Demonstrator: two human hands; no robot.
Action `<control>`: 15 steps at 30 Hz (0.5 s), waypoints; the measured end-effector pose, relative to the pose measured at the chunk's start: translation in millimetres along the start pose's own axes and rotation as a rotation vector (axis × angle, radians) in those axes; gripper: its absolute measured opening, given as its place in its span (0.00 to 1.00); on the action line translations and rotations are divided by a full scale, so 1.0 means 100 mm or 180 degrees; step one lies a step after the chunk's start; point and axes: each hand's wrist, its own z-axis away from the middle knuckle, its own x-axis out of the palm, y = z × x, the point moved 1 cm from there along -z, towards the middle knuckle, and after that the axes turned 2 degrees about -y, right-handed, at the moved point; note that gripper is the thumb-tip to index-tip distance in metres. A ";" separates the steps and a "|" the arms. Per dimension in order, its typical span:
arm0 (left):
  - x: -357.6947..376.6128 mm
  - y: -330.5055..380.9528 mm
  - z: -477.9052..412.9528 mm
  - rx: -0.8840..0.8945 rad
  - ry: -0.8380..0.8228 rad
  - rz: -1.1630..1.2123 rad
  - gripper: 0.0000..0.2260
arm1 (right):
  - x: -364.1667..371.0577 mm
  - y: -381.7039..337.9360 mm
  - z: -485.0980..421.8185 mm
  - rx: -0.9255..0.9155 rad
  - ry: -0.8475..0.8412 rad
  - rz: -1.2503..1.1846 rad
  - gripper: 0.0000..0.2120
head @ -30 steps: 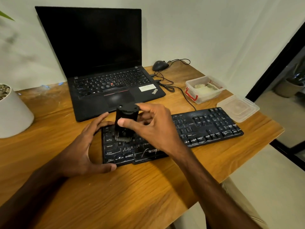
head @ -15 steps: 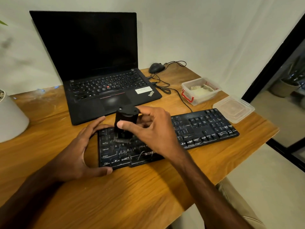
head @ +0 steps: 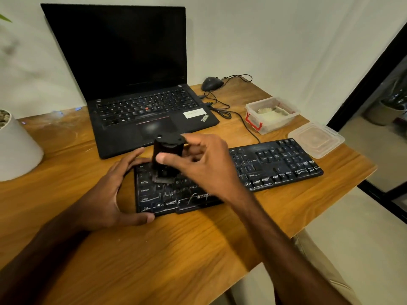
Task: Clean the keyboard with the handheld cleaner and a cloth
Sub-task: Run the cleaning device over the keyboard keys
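A black keyboard (head: 275,164) lies across the wooden desk (head: 176,249), its keys scuffed with pale marks. My right hand (head: 204,166) grips a small black cylindrical handheld cleaner (head: 167,150) upright, its brush end down on the upper-left keys. My left hand (head: 110,194) clasps the keyboard's left end, fingers curled over the far corner and thumb along the near edge. A pale cloth (head: 271,114) lies inside a clear plastic box (head: 253,106) at the back right.
An open black laptop (head: 141,106) stands right behind the keyboard. A wired mouse (head: 211,83) and its cable (head: 242,119) lie beside it. The box's clear lid (head: 317,139) sits near the desk's right edge. A white plant pot (head: 15,146) stands at the left.
The cleaner's brush has come down from just above the keys onto the upper-left keys. My left hand stays at the keyboard's left end. The view has shifted slightly.
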 end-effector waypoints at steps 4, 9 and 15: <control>0.00 0.02 -0.01 0.0006 -0.0029 -0.0024 0.63 | 0.04 0.04 0.00 0.0049 -0.0235 0.0200 0.20; 0.00 -0.05 0.01 0.0078 -0.0058 -0.0141 0.56 | 0.46 0.01 0.05 -0.0111 -0.0477 -0.0344 0.20; 0.00 -0.01 0.00 0.0098 0.0034 -0.0005 0.56 | 0.32 0.01 0.00 -0.0048 -0.0369 -0.0366 0.19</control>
